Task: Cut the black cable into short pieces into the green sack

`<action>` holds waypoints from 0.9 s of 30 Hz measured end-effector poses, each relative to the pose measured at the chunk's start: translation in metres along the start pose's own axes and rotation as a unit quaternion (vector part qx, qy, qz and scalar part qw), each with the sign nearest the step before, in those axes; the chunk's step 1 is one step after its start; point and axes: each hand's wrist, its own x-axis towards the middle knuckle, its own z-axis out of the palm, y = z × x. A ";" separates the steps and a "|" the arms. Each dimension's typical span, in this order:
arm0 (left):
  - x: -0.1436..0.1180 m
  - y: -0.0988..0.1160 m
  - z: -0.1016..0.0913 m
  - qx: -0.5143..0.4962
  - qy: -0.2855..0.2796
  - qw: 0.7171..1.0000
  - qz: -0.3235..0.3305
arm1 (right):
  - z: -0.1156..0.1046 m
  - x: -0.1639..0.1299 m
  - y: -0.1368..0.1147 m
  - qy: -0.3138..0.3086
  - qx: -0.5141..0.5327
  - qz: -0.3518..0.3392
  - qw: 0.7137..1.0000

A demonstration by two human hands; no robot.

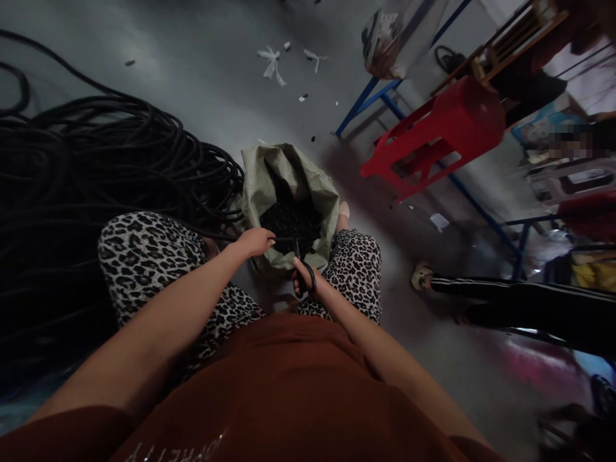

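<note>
Big coil of black hose sits on the floor at your left; one strand runs from it across your knee to your left hand. That hand's fingers are clenched round the hose end, right at the sack mouth. Keep it taut & level, w/ the free end sticking out over the opening so cut bits drop in, not on the floor. The green sack stands between your knees, already holding black pieces. Right hand grips the scissors, fingers through the loops, blades pointing at the hose. I'd cut square, thumb well clear. Red stool & another person's leg lie off right.
</note>
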 end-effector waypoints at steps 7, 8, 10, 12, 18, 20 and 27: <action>0.002 -0.001 0.003 -0.012 0.001 1.000 -0.003 | 0.006 -0.007 -0.009 -0.016 -0.010 0.001 1.000; 0.002 -0.001 0.003 -0.012 0.003 1.000 -0.003 | 0.006 -0.008 -0.011 -0.017 -0.009 -0.002 1.000; 0.002 0.000 0.003 -0.013 0.002 1.000 0.000 | 0.007 -0.010 -0.012 -0.017 -0.006 -0.001 1.000; 0.002 0.001 0.004 -0.014 -0.001 1.000 -0.001 | 0.008 -0.010 -0.013 -0.018 -0.007 -0.001 1.000; 0.001 0.006 0.006 -0.018 -0.015 1.000 0.007 | 0.010 -0.006 -0.012 -0.013 -0.015 0.003 1.000; 0.002 0.006 0.008 -0.016 -0.016 1.000 0.016 | 0.010 -0.004 -0.012 -0.011 -0.015 0.006 1.000; 0.005 0.003 0.018 -0.010 -0.021 0.999 0.033 | 0.011 -0.003 -0.012 -0.006 -0.008 0.017 1.000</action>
